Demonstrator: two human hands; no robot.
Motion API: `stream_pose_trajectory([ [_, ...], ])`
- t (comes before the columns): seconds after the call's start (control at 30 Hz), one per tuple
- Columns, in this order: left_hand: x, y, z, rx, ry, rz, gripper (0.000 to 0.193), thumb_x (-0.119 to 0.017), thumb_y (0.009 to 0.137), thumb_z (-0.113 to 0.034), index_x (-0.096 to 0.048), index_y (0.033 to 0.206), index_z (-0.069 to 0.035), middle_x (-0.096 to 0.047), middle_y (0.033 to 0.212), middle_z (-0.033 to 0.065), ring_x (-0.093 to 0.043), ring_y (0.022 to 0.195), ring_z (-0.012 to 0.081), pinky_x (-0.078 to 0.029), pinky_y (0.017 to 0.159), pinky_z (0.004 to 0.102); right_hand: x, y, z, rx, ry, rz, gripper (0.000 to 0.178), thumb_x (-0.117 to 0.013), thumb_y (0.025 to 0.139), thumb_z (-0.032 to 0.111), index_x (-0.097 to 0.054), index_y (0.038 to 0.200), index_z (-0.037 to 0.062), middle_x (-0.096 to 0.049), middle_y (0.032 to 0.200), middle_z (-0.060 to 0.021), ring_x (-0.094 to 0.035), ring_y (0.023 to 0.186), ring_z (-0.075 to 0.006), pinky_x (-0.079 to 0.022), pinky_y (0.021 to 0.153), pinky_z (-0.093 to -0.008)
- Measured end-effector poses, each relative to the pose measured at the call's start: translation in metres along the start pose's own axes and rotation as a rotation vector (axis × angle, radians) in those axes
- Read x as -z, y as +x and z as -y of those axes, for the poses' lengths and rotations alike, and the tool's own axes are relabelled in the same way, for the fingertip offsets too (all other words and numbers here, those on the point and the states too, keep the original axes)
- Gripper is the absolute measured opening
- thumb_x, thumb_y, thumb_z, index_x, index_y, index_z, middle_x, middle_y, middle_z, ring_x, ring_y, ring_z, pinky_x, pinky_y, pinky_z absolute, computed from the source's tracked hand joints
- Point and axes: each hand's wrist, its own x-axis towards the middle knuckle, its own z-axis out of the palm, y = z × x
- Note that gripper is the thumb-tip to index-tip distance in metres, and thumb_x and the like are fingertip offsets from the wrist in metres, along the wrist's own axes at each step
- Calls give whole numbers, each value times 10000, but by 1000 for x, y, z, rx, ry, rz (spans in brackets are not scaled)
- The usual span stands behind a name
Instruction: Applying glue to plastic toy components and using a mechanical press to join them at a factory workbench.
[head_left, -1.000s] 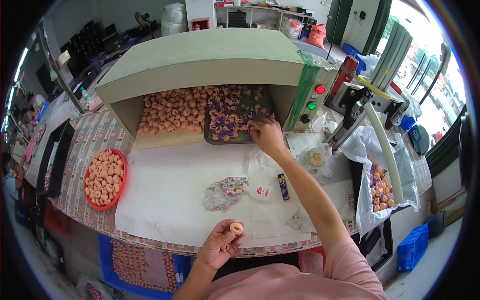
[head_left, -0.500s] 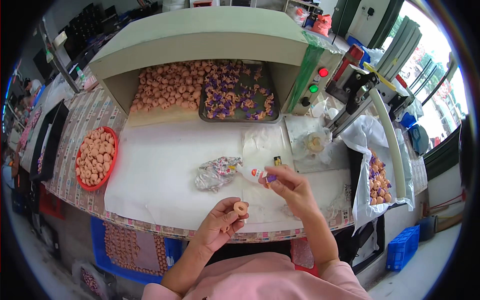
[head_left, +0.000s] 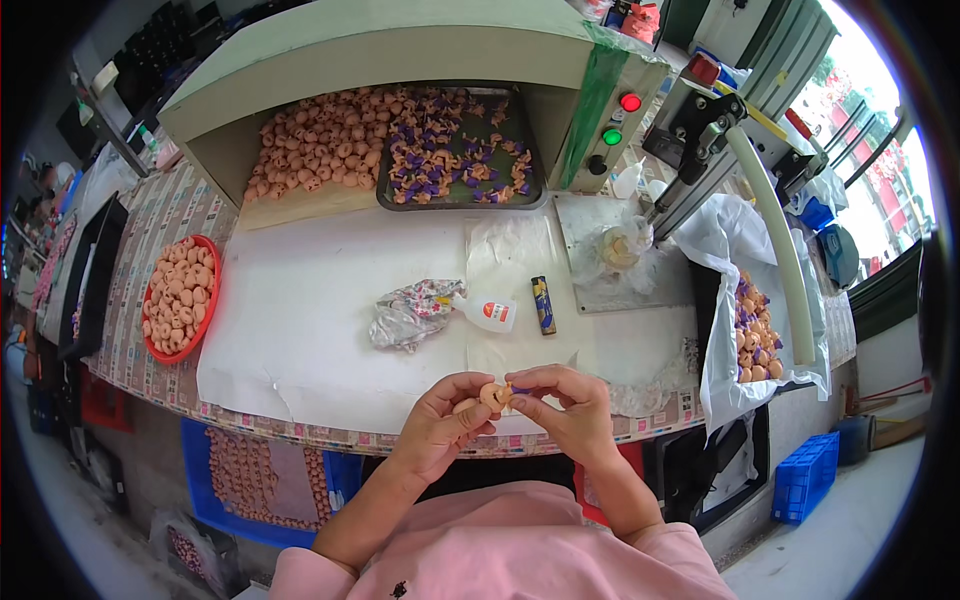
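Note:
My left hand [head_left: 440, 428] pinches a small, round, peach-coloured piece that looks like a doll head [head_left: 493, 397], near the table's front edge. Another peach piece [head_left: 465, 405] shows between the same fingers. Close against it, my right hand [head_left: 572, 412] grips a small purple-and-peach doll body [head_left: 517, 391] in its fingertips. The two pieces meet or nearly meet; fingers hide the exact contact. Beyond the hands lie a white squeeze bottle [head_left: 490, 314] on its side, a crumpled patterned plastic bag [head_left: 408, 316] and a dark blue-and-yellow tube [head_left: 543, 305].
Under a pale green hood [head_left: 400, 55] are heaped doll heads [head_left: 325, 140] and a dark tray [head_left: 465, 204] of doll bodies. A red bowl [head_left: 212, 300] of heads stands left. To the right are a press machine [head_left: 690, 170] and a white-lined bin [head_left: 715, 385] of joined pieces.
My right hand has come down and back from beside the bottle to my left hand, bringing the doll body to the doll head. The tube now shows whole. The view has shifted slightly.

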Motion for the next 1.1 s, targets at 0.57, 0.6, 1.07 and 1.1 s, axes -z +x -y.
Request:
stream_pose_trajectory([
  [0.57,-13,9,-3,2,187,-2,245,-716,819,-64,-624,1036,1,-661,984,102,-627,752,123,-570,624,253,22,5,-2,91,-11,96,174,-795,691,16,-703,838,16,-692,832,-79,-651,755,-148,-513,667,-260],
  [0.6,-14,11,-4,0,188,0,245,-716,819,-64,-624,1036,1,-661,984,102,-627,752,123,-570,624,253,19,4,1,119,-73,51,173,-794,694,23,-702,842,15,-693,834,-81,-651,762,-145,-513,674,-258],
  [1.07,-27,12,-5,104,-8,102,194,-641,892,-112,-579,1075,-97,-637,950,56,-554,711,72,-418,541,190,176,116,145,1045,-1074,-1018,252,-512,962,132,-639,1164,51,-667,1113,-72,-590,1054,-166,-444,912,-290],
  [1.1,-28,11,-4,106,-2,102,194,-641,892,-112,-579,1075,-97,-637,950,56,-554,711,72,-418,541,190,178,132,159,1045,-952,-901,255,-514,962,140,-643,1167,61,-671,1107,-68,-592,1056,-162,-440,914,-282],
])
